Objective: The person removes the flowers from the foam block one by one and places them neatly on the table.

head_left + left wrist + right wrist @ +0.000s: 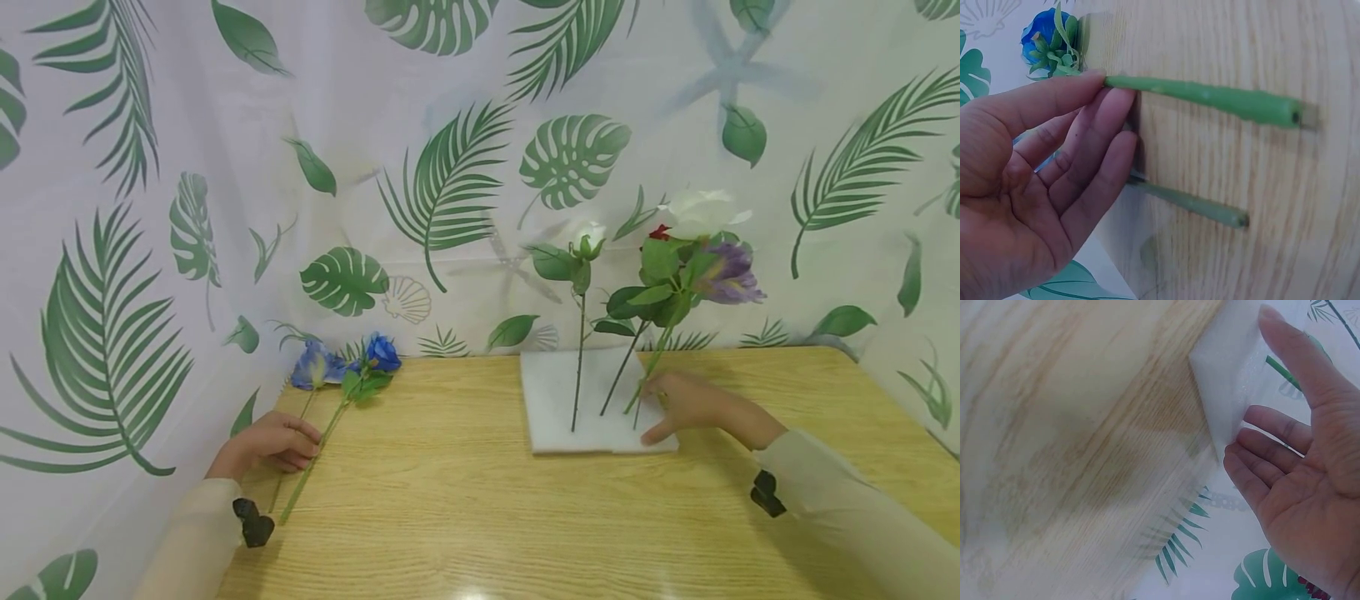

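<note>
At the left of the table, my left hand (279, 442) pinches the green stem (1229, 103) of a blue artificial rose (382, 353) between thumb and fingertips. Beside it lies a second blue flower (315, 367), its thinner stem (1204, 207) under my fingers. On the right, my right hand (693, 406) is at the right edge of a white foam board (551, 417), thumb spread from loosely bent fingers, nothing between them. Standing in the foam are a white rosebud (588, 237), a large white flower (701, 215) and a purple flower (727, 273).
Both hands are over a wood-grain table (450, 500). A white curtain printed with green leaves (450, 192) hangs behind it and along the left side. A bit of red flower (660, 232) shows behind the white one.
</note>
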The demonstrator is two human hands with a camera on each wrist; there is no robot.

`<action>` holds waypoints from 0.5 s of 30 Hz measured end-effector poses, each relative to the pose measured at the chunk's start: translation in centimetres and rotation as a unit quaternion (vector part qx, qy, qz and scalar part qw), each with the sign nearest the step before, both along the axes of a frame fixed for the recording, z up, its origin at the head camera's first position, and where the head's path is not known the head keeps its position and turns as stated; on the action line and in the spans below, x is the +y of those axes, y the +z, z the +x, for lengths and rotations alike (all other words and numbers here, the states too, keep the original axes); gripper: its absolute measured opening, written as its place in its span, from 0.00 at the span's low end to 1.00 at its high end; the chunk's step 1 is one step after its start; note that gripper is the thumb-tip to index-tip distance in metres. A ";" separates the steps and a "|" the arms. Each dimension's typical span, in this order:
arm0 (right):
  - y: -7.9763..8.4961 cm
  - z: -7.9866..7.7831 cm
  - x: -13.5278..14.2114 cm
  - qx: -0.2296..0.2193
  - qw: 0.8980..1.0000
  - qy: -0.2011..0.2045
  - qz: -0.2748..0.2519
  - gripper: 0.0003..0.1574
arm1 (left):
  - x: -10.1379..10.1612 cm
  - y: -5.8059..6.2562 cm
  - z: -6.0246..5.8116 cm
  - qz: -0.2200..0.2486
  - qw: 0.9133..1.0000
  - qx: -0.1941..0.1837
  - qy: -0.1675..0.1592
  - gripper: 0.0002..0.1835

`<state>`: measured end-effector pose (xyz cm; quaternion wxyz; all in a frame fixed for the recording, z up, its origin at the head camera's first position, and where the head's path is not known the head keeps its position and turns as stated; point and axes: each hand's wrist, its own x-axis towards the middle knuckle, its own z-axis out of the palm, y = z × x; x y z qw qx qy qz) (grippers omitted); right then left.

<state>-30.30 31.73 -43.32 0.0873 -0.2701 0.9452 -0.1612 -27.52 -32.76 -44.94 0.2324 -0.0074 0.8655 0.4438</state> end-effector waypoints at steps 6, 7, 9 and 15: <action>0.0 0.0 0.0 0.002 1.000 0.004 -0.005 0.48 | 0.1 -0.1 0.0 0.004 1.000 -0.002 -0.003 0.21; 0.0 0.0 0.0 0.002 1.000 0.004 -0.007 0.48 | 0.1 -0.1 0.0 0.006 1.000 -0.001 -0.003 0.21; 0.1 0.1 0.0 0.001 1.000 0.005 -0.010 0.49 | 0.0 -0.2 0.0 0.012 1.000 0.000 -0.009 0.21; 0.0 0.0 0.0 0.002 1.000 0.005 -0.012 0.49 | -0.1 -0.2 -0.1 0.022 1.000 0.003 -0.015 0.21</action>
